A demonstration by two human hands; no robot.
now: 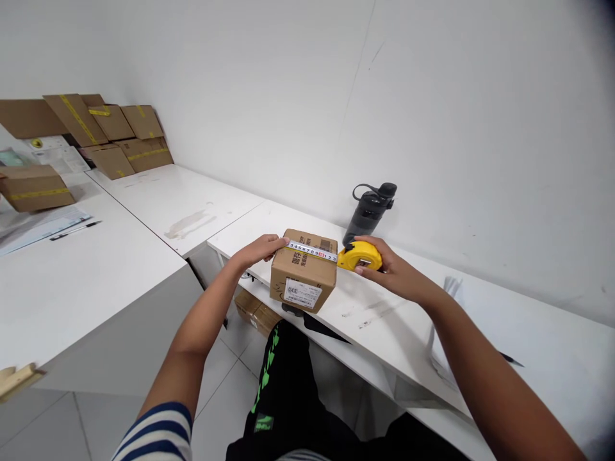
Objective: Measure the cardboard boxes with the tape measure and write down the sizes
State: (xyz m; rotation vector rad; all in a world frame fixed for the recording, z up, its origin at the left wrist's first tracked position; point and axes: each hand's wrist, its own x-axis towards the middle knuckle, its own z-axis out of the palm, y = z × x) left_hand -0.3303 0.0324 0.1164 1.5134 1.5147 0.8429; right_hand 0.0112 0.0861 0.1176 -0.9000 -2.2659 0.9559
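Observation:
A brown cardboard box point(307, 272) with dark printing and a white label sits at the front edge of the white table. The pulled-out blade point(312, 251) of a tape measure lies across its top. At the box's left edge, my left hand point(262, 250) is closed, its thumb and fingers pinching the blade's end, which is mostly hidden. My right hand point(396, 272) grips the yellow case of the tape measure point(360, 255) just past the box's right edge. Behind the case stands a dark water bottle point(369, 214) with a loop handle.
Several taped cartons point(139, 153) are stacked at the far left by the wall. A pen point(75, 230) and papers point(43, 227) lie on the left table. More white papers point(446, 346) are under my right forearm. Another carton point(257, 312) is below the tabletop.

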